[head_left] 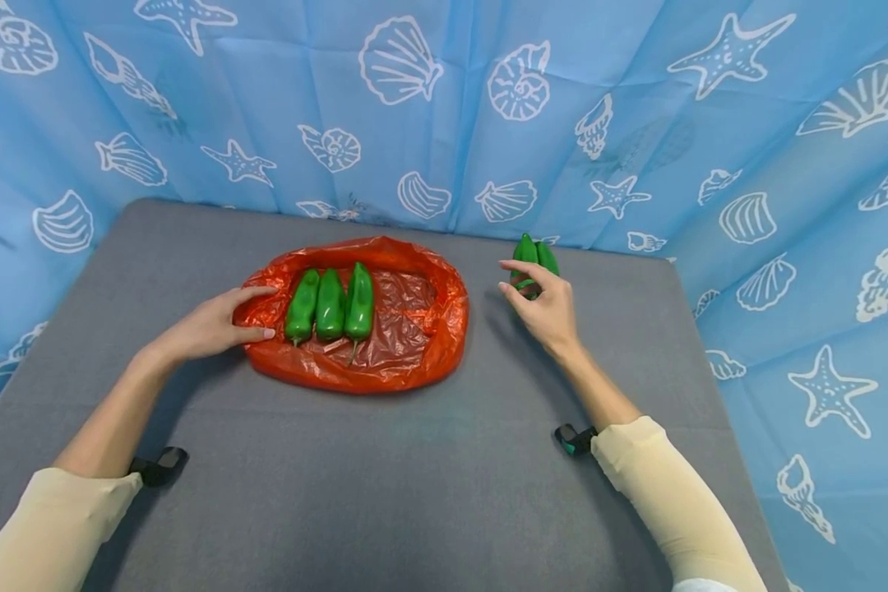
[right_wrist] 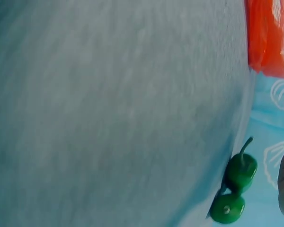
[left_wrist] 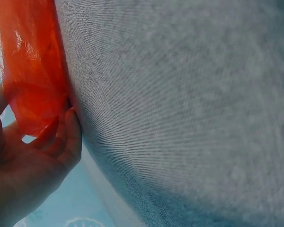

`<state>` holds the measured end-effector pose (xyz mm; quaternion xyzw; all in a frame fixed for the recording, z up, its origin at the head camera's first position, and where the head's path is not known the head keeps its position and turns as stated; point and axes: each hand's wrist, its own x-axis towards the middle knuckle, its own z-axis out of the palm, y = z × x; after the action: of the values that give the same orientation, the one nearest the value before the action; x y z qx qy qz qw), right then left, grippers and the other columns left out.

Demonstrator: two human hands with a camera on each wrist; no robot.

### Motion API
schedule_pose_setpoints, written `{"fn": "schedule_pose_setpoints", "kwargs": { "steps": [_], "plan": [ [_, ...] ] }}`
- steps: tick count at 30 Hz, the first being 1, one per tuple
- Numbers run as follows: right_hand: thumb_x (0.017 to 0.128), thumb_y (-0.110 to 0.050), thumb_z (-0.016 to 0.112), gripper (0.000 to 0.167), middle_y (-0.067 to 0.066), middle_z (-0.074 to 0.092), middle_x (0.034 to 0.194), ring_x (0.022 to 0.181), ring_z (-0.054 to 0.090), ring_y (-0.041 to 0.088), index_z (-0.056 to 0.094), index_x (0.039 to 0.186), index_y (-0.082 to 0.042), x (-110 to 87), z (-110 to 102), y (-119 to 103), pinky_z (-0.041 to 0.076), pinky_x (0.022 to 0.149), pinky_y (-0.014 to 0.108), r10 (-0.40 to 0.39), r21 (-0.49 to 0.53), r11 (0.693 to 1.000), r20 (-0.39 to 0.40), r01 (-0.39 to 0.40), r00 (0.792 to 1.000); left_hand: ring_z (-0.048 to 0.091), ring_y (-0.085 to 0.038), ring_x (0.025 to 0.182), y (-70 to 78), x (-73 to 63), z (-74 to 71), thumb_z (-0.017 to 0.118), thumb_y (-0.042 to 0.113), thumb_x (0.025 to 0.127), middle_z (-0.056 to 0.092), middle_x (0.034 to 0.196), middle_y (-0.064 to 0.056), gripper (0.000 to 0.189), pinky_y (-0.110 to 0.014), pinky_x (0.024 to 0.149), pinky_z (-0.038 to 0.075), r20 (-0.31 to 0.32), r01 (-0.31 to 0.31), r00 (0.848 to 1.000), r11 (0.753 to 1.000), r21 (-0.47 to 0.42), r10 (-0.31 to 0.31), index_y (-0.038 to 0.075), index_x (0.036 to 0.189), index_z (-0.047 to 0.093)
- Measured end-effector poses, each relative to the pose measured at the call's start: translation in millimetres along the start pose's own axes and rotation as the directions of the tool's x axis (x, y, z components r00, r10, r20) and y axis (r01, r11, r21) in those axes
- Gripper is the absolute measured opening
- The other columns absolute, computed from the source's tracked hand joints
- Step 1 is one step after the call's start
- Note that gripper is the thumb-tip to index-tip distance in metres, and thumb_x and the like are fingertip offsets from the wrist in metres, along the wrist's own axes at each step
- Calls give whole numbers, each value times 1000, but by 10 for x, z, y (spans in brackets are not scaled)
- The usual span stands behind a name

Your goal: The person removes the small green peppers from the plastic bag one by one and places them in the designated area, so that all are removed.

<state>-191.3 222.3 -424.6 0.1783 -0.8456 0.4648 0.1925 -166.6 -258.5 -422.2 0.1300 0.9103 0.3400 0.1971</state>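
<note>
currently | red plastic bag (head_left: 447,345) | three green peppers (head_left: 330,306) inside

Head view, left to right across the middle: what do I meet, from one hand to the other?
Left hand, first pepper, second pepper, third pepper, red bag's right rim, right hand.

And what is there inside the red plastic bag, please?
Three green peppers lie side by side in the left part of the red plastic bag; to their right its crinkled floor shows. What lies beneath these peppers is covered.
</note>
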Motion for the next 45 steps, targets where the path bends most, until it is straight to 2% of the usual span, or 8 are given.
{"fn": "schedule_pose_setpoints", "kwargs": {
  "steps": [6,9,15,21,26,29,33,45],
  "plan": [
    [85,8,73,28,18,72,103,81,66,33,71,113,5,7,92,-313,55,67,34,-77,61,995,22,76,997,23,-55,139,7,-17,7,68,31,96,24,154,-36,73,-70,108,23,-14,-7,1000,1000,-2,7,4,153,32],
    [85,11,71,27,21,71,103,80,66,32,70,111,8,-18,121,-467,55,68,37,-96,78,993,47,92,994,24,-55,139,6,-51,34,68,32,95,24,154,-36,74,-70,108,24,-10,2,1000,1000,-5,-2,3,153,32],
    [84,13,70,27,25,70,105,78,67,33,69,111,10,-11,202,-589,57,67,39,-126,112,987,60,119,990,25,-55,139,29,-38,35,69,33,95,25,153,-36,75,-70,107,25,-18,3,1000,1000,-10,-3,3,153,32],
    [86,12,68,29,29,68,111,82,69,39,66,115,13,7,306,-652,59,70,46,-92,196,978,112,69,989,23,-53,140,33,-4,18,69,31,95,23,155,-35,74,-70,108,24,-7,11,1000,1000,-9,-11,5,153,32],
    [88,9,69,35,28,67,116,86,69,38,64,122,9,22,472,-525,59,71,48,-48,256,967,157,6,987,25,-53,139,52,0,17,69,32,95,24,154,-35,75,-70,108,25,-5,-5,1000,1000,-13,5,4,153,32],
    [89,3,71,38,22,68,118,88,71,31,64,127,1,47,597,-471,59,72,42,-12,258,965,201,-41,979,24,-55,139,38,-18,20,70,32,94,23,154,-36,76,-71,107,25,-4,1,1000,1000,-11,-1,3,153,31],
    [90,-3,72,40,13,69,120,90,71,22,64,129,-5,86,731,-519,60,73,36,24,243,966,248,-86,969,24,-54,139,25,-34,27,70,31,94,23,154,-36,75,-71,107,24,-7,9,1000,1000,-10,-9,4,153,31],
    [90,-6,72,43,16,67,121,85,71,17,62,132,-7,132,978,-667,58,67,27,96,183,970,325,-162,941,27,-53,138,19,-32,30,69,34,95,22,154,-36,76,-70,106,27,1,15,1000,1000,-23,-15,5,154,31]
  ]
}}
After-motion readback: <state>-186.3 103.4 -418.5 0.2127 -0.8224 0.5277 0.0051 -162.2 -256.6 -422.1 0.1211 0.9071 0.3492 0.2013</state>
